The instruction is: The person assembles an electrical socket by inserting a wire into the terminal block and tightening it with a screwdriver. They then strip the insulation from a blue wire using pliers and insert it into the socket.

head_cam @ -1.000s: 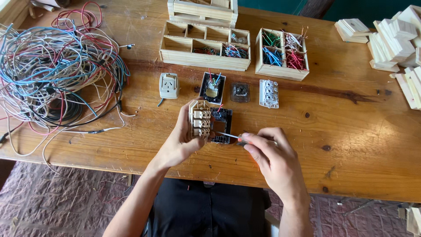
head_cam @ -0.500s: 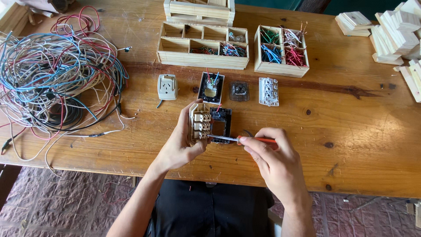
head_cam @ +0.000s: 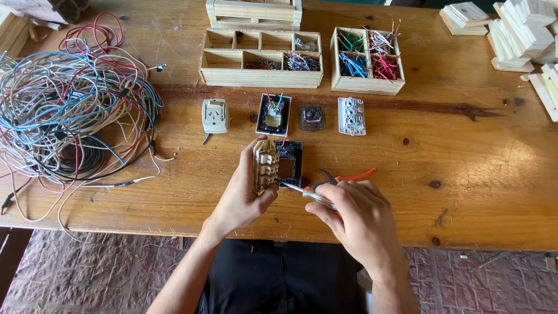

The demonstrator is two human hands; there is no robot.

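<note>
A wire tangle covers the bench's left end. At centre the left hand is closed around a beige switch module, held upright just above the bench edge beside a black frame. The right hand grips a screwdriver, tip at the module's side. This looks like terminal-screw work, which calls for steady alignment.

An electrical workshop: a worn wooden tabletop carries a large tangle of coloured wires, wooden compartment boxes sorting cut wire pieces, a row of wall sockets and switch modules, and stacked wooden blocks, above a brick-paved floor.
</note>
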